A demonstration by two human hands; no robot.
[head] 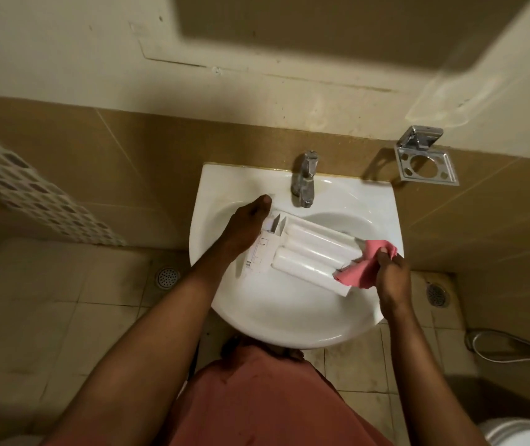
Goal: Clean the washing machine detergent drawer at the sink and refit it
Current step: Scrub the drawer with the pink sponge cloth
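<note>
Gripped at one end by the left hand (244, 228), the white plastic detergent drawer (308, 252) lies across the white ceramic sink (289, 320) while the right hand (390, 272) pinches a pink cloth (361, 272) against it; hard wiping could wrench it loose.

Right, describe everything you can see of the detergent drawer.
The detergent drawer is a long white plastic tray, glossy, with three rounded ridges running its length and a flatter slotted section at one end. It lies slantwise over the sink basin, below the tap. The left hand holds the slotted end; the right hand presses a pink cloth against the other end.
</note>
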